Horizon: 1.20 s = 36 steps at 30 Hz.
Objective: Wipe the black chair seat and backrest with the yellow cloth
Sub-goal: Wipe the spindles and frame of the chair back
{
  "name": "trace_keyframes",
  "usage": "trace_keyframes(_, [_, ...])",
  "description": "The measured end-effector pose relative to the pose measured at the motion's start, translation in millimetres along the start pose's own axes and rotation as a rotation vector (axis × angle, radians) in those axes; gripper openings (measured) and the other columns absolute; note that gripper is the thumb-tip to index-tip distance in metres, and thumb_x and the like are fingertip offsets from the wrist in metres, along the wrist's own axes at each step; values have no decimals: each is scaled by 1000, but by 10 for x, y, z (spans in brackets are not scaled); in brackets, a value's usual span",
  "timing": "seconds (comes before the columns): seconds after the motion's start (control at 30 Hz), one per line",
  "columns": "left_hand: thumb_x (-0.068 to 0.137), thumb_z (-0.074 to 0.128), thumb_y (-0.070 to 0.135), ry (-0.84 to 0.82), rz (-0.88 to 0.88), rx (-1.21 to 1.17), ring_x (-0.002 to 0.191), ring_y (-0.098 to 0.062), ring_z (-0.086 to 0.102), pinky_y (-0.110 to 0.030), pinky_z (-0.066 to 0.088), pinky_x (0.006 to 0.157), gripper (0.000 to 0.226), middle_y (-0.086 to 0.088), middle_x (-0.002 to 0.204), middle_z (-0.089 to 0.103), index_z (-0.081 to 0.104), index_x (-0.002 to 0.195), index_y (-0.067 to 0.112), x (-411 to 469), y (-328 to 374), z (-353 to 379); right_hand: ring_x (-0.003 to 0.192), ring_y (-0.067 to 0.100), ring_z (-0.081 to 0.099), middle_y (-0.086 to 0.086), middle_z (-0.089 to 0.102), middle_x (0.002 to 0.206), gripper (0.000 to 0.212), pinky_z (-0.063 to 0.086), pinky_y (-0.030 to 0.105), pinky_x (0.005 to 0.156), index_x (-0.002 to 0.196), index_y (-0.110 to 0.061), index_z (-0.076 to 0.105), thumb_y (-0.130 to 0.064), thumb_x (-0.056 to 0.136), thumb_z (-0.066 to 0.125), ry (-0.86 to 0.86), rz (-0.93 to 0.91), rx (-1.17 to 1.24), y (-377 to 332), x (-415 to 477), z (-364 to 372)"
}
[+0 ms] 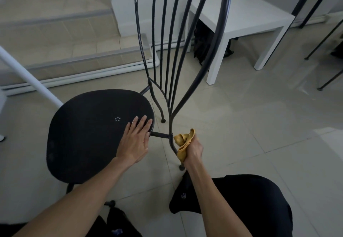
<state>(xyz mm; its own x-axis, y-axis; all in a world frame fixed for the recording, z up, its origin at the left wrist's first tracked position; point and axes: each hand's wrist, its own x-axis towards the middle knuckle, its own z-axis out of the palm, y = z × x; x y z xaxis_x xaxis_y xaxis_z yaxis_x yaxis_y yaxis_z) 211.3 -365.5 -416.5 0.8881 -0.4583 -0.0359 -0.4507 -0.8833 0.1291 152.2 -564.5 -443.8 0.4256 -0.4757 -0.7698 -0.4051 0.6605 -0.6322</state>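
Progress: mid-task, judged | left hand (136, 140) flat on seat (89, 136) | right hand (194, 149) grips yellow cloth (182, 142) at backrest (178, 38) base | upper rods probably left

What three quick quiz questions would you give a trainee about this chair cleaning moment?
1. True or false: the left hand lies flat on the seat.
2. The yellow cloth is against: A the seat top, B the rear leg, C nothing at all.
3. Which hand grips the cloth?
Key: 1 true; 2 B; 3 the right hand.
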Motion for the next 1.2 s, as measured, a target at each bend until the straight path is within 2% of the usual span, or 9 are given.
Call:
trace_keyframes(0.1, [97,0,45,-6,-4,2,153,-20,-1,-44,6,125,58,4,166,8,2,153,31,-5,5,-5,75,26,75,14,77,86,49,62,38,67,88,-10,72,-55,95,55,-49,-60,-66,-38,-109,186])
trace_keyframes(0.23, [98,2,44,2,4,-1,153,-23,2,-47,9,125,58,1,166,11,5,154,29,-19,55,-43,45,5,66,4,72,65,50,52,18,45,83,-8,69,-47,102,45,-92,-271,-300,36,-207,312])
trace_keyframes(0.4, [102,6,41,0,22,48,153,-30,4,-52,10,124,57,-3,166,11,7,157,27,-30,66,-32,57,11,66,0,69,66,45,61,30,65,77,-19,69,-54,96,49,7,-395,-696,134,-65,259])
trace_keyframes(0.57, [103,12,39,-4,20,39,153,-30,2,-51,9,124,56,-2,166,9,9,158,27,-17,69,5,38,-4,53,-5,56,54,32,42,10,41,75,-11,66,-30,100,57,21,-598,-421,36,-236,326])
trace_keyframes(0.77, [103,10,38,-12,32,53,153,-31,3,-52,10,124,56,-3,167,11,11,158,25,-57,86,-34,70,24,71,8,72,76,38,61,36,72,79,-15,70,-42,99,53,-68,-410,-689,23,-220,250])
trace_keyframes(0.87, [105,14,37,-7,31,36,153,-31,2,-51,9,124,54,-3,167,10,10,158,25,-14,68,-61,55,13,62,-1,63,62,39,52,21,54,72,-15,63,-38,101,50,-76,-549,-525,-6,-372,279])
trace_keyframes(0.97, [106,20,34,-19,26,38,153,-31,-2,-51,8,124,54,-2,167,7,9,158,25,-58,71,-33,51,10,55,-3,56,58,40,49,26,51,68,-18,59,-38,101,50,-104,-673,-475,-47,-541,245])
trace_keyframes(1.13, [107,19,35,-136,18,-74,153,-28,-7,-47,1,125,54,1,167,0,7,158,28,-24,70,-198,63,13,66,6,71,75,48,57,28,61,81,-7,72,-44,101,49,-100,-377,-706,73,-456,42])
trace_keyframes(1.2, [106,31,29,-222,-10,-205,153,-27,-6,-46,1,124,54,1,167,3,15,158,27,47,77,-339,69,26,73,13,76,78,44,60,38,65,83,-6,72,-41,100,53,-174,-160,-459,81,-477,-98])
